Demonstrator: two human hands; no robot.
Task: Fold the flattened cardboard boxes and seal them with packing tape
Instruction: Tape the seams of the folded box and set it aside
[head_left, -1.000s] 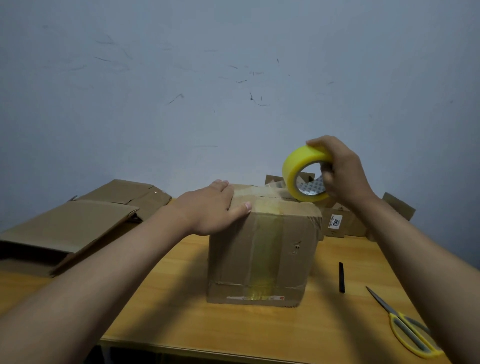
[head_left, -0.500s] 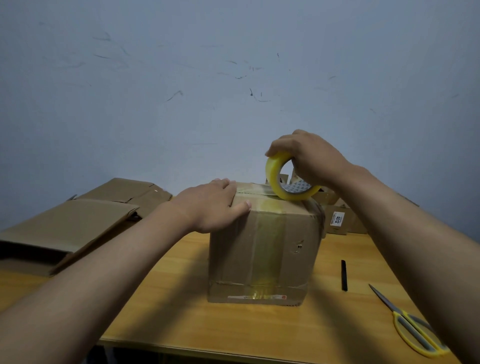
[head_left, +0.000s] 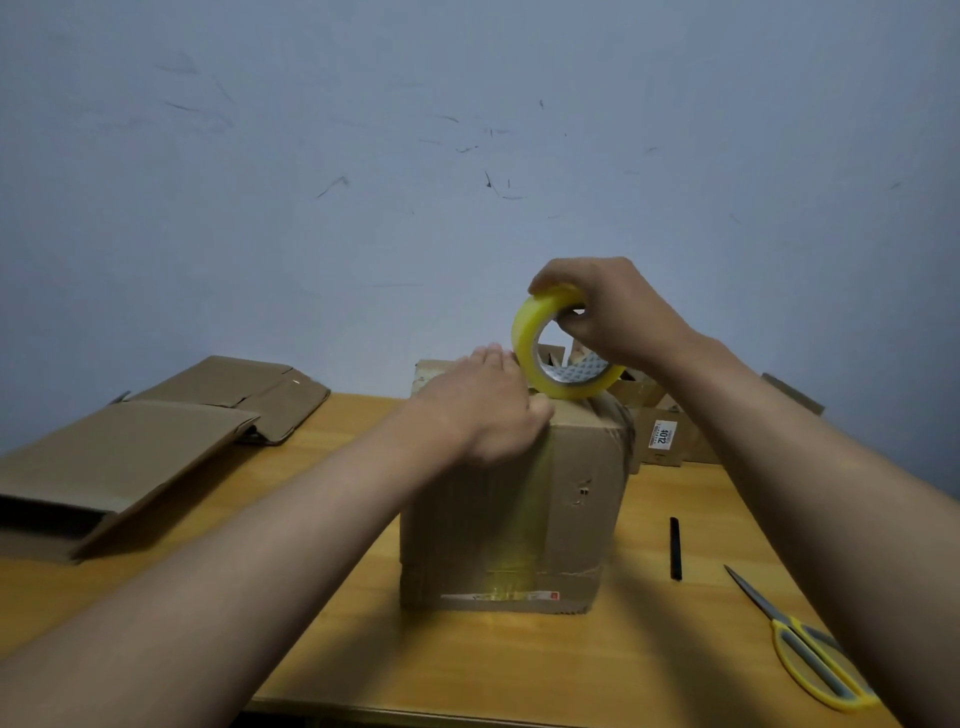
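Observation:
A folded cardboard box (head_left: 566, 499) stands upright in the middle of the wooden table (head_left: 467, 670), with a strip of clear yellowish tape down its front face. My left hand (head_left: 483, 402) lies flat on the box's top near the front edge, fingers straight, thumb over the edge. My right hand (head_left: 608, 317) grips a yellow roll of packing tape (head_left: 535, 343) that stands on its edge on the box's top, just right of my left fingertips.
Flattened cardboard boxes (head_left: 156, 436) lie stacked at the left of the table. More small cartons (head_left: 662, 434) sit behind the box at the right. A black pen-like stick (head_left: 675, 548) and yellow-handled scissors (head_left: 810, 660) lie on the table at the right.
My left hand slid right along the box top towards the tape roll. My right hand brought the roll down from the right onto the box top and keeps it there.

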